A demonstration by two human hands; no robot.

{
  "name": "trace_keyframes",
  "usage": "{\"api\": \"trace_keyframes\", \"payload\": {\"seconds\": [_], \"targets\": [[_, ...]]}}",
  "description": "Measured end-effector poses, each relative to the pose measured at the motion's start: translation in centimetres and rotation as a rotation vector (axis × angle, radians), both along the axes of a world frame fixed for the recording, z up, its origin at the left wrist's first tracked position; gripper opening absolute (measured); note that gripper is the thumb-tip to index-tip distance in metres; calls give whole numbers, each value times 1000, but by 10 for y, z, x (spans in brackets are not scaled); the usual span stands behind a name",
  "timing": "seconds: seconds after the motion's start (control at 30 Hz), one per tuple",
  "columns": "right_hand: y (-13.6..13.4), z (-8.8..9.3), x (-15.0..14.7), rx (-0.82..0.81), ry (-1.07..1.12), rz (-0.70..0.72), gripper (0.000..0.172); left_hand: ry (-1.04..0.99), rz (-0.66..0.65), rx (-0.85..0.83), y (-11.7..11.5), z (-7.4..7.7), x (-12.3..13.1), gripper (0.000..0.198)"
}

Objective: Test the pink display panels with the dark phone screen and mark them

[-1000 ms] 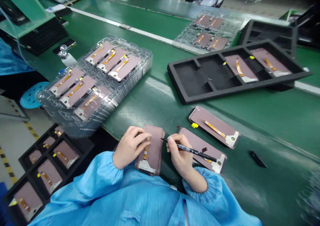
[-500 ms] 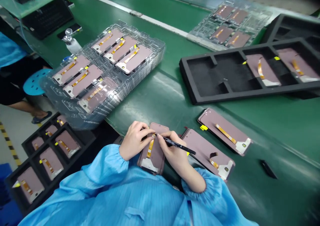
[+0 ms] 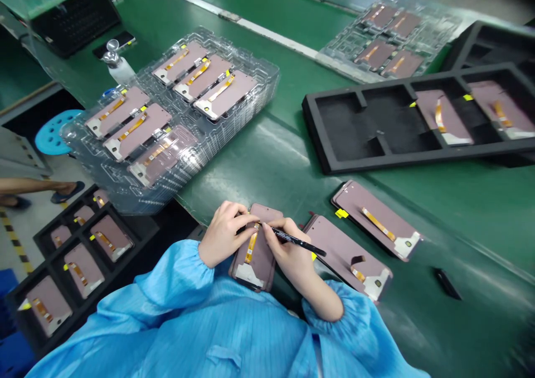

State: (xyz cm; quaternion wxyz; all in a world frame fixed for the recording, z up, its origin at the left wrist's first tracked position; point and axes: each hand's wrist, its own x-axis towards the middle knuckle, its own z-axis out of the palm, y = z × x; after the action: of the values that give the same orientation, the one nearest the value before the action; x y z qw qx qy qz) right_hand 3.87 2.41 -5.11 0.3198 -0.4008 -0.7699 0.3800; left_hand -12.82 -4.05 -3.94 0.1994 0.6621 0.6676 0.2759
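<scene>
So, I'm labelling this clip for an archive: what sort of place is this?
Likely an electronics assembly line: phone display panels lie in clear trays and black foam trays on a green belt, and the person wears a blue smock.

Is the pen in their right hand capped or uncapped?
Uncapped: the black pen in the right hand narrows to a thin bare tip over the display panel held by the left hand.

hidden: panel edge (image 3: 254, 272), seemingly, under left hand (image 3: 223, 234) | cut: foam tray (image 3: 501, 71), right edge
</scene>
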Motion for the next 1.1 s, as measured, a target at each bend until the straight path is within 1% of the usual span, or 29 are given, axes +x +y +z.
{"api": "trace_keyframes", "payload": {"seconds": [0.33, 0.4, 0.47, 0.53, 0.6, 0.73, 0.8, 0.87, 0.97, 1.03, 1.07, 1.1], "targets": [[0, -2, -2, -59, 51, -6, 12, -4, -7, 0, 1, -1, 0, 21], [-2, 0, 0, -73, 72, -16, 13, -12, -6, -12, 1, 0, 1, 21], [-7, 5, 5, -136, 124, -58, 14, -49, 9, -35, -1, 4, 1, 23], [-15, 12, 14, -275, 198, -108, 17, -146, 46, -79, -7, 10, 1, 31], [-24, 20, 25, -474, 287, -136, 20, -317, 112, -163, -17, 17, -1, 41], [-35, 36, 40, -887, 458, -145, 29, -784, 264, -459, -39, 33, -3, 57], [-36, 43, 41, -1028, 513, -140, 33, -982, 314, -592, -46, 41, 0, 64], [-34, 47, 38, -1116, 545, -119, 35, -1123, 355, -666, -49, 48, 4, 71], [-32, 49, 36, -1174, 583, -95, 35, -1246, 450, -694, -45, 53, 11, 75], [-30, 47, 36, -1172, 612, -94, 33, -1281, 507, -696, -40, 53, 13, 72], [-30, 46, 37, -1167, 623, -93, 33, -1282, 506, -701, -37, 52, 13, 69], [-29, 45, 38, -1162, 631, -90, 32, -1271, 478, -709, -33, 51, 13, 64]]}}
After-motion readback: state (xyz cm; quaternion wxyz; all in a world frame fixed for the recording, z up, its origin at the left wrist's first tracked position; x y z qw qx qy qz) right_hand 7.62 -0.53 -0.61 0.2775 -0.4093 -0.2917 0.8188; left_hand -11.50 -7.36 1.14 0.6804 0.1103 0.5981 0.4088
